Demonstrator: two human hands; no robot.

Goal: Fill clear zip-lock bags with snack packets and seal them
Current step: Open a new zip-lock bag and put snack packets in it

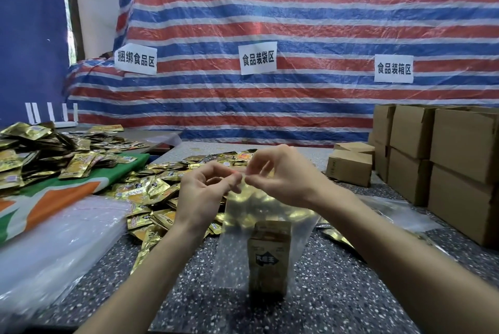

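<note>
A clear zip-lock bag [235, 250] hangs in front of me above the speckled table [337, 287]. Gold snack packets [270, 255] sit upright in its bottom. My left hand [201, 198] pinches the bag's top strip at its left part. My right hand [280, 174] pinches the same strip just to the right, fingertips close to the left hand's. A heap of loose gold packets [151, 190] lies on the table behind and left of the bag.
A second pile of gold packets [35, 155] lies on a green and orange cloth [54, 198] at left. A stack of clear bags [54, 242] lies at near left. Cardboard boxes [445, 161] stand at right. A striped tarp [270, 36] with paper signs hangs behind.
</note>
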